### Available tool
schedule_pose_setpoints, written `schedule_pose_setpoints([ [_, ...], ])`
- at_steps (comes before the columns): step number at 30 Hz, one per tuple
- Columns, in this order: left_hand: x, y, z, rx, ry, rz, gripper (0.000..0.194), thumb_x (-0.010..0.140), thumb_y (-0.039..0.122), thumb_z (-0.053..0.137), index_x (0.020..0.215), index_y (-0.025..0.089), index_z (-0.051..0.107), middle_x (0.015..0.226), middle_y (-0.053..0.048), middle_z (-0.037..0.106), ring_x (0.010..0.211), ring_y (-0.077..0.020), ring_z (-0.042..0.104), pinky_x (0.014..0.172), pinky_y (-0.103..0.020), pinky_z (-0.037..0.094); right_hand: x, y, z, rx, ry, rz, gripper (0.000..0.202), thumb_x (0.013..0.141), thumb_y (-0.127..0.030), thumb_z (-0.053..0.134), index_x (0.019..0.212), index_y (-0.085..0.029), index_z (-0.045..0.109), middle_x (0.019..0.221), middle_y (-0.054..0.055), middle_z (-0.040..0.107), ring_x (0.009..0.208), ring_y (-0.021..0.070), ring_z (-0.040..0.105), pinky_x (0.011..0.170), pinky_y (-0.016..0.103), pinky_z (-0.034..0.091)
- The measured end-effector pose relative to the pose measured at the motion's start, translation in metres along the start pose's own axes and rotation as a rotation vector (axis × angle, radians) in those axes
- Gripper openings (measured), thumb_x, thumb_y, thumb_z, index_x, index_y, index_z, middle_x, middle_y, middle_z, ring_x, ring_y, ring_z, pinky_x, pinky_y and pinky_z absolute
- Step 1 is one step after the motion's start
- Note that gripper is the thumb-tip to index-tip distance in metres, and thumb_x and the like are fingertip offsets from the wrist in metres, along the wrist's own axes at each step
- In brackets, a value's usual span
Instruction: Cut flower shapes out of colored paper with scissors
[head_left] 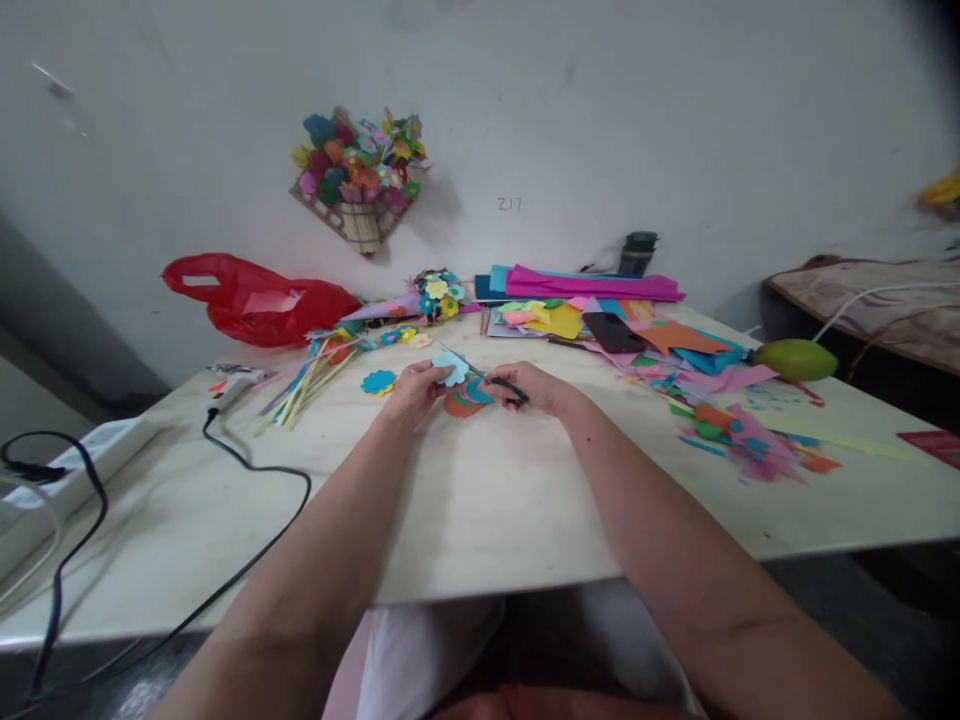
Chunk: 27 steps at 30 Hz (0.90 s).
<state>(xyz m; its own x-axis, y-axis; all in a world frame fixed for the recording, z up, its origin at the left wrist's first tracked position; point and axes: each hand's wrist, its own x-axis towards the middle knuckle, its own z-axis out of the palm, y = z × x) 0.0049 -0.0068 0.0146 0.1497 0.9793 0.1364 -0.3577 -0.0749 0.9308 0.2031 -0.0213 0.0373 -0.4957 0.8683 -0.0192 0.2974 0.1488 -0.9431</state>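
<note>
My left hand [417,391] pinches a light blue paper flower [451,368] with a scalloped edge, held above the table. In my right hand [529,385] is a pair of scissors [513,391] with black handles, its blades reaching left against the paper flower. Under the two hands lie round paper pieces [463,402] in orange, teal and other colours, partly hidden. Left of my left hand, a blue scalloped paper flower [378,382] rests on a yellow one.
A glue gun [234,388] with a black cord lies left, near a power strip [112,450]. Paper strips [292,385] and a red plastic bag [255,300] are behind. Coloured scraps [757,440], a phone [613,332] and a green mango-like fruit [795,359] lie right.
</note>
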Motion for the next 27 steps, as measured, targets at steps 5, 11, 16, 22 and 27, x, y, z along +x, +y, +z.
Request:
schedule_pose_setpoints([
  [5, -0.002, -0.001, 0.006, -0.005, 0.030, 0.001, 0.017, 0.060, 0.019, 0.069, 0.074, 0.010, 0.065, 0.073, -0.007, 0.067, 0.069, -0.0177, 0.064, 0.067, -0.030, 0.052, 0.002, 0.002, 0.002, 0.007, 0.034, -0.021, 0.021, 0.074, -0.032, 0.060, 0.082, -0.013, 0.058, 0.050, -0.005, 0.049, 0.037, 0.0043, 0.040, 0.035, 0.016, 0.027],
  [11, -0.001, -0.004, 0.017, -0.035, 0.147, 0.029, 0.019, 0.057, 0.021, 0.071, 0.071, 0.012, 0.062, 0.069, -0.004, 0.066, 0.067, -0.0154, 0.063, 0.067, -0.028, 0.050, 0.008, 0.009, 0.004, 0.077, 0.065, -0.065, 0.025, 0.072, -0.036, 0.062, 0.080, -0.013, 0.057, 0.051, -0.005, 0.049, 0.038, 0.0041, 0.041, 0.035, 0.015, 0.028],
  [16, -0.004, -0.004, 0.029, -0.061, 0.254, 0.062, 0.022, 0.053, 0.023, 0.073, 0.064, 0.013, 0.057, 0.060, -0.001, 0.061, 0.060, -0.0128, 0.060, 0.063, -0.025, 0.048, 0.011, 0.010, 0.010, 0.142, 0.119, -0.087, 0.032, 0.069, -0.042, 0.064, 0.080, -0.013, 0.058, 0.050, -0.004, 0.049, 0.038, 0.0045, 0.042, 0.034, 0.016, 0.026],
  [22, -0.005, -0.004, 0.038, -0.096, 0.313, 0.075, 0.025, 0.050, 0.023, 0.073, 0.061, 0.013, 0.053, 0.054, 0.002, 0.056, 0.051, -0.0105, 0.055, 0.058, -0.025, 0.046, 0.014, 0.012, 0.014, 0.208, 0.165, -0.102, 0.033, 0.068, -0.044, 0.064, 0.076, -0.013, 0.057, 0.051, -0.003, 0.052, 0.037, 0.0051, 0.043, 0.032, 0.016, 0.024],
  [27, -0.003, -0.006, 0.035, -0.089, 0.314, 0.090, 0.026, 0.050, 0.023, 0.073, 0.059, 0.014, 0.051, 0.053, 0.002, 0.056, 0.052, -0.0108, 0.056, 0.058, -0.025, 0.046, 0.013, 0.011, 0.015, 0.228, 0.207, -0.122, 0.032, 0.070, -0.046, 0.063, 0.074, -0.014, 0.056, 0.053, -0.002, 0.053, 0.037, 0.0055, 0.044, 0.031, 0.017, 0.020],
])
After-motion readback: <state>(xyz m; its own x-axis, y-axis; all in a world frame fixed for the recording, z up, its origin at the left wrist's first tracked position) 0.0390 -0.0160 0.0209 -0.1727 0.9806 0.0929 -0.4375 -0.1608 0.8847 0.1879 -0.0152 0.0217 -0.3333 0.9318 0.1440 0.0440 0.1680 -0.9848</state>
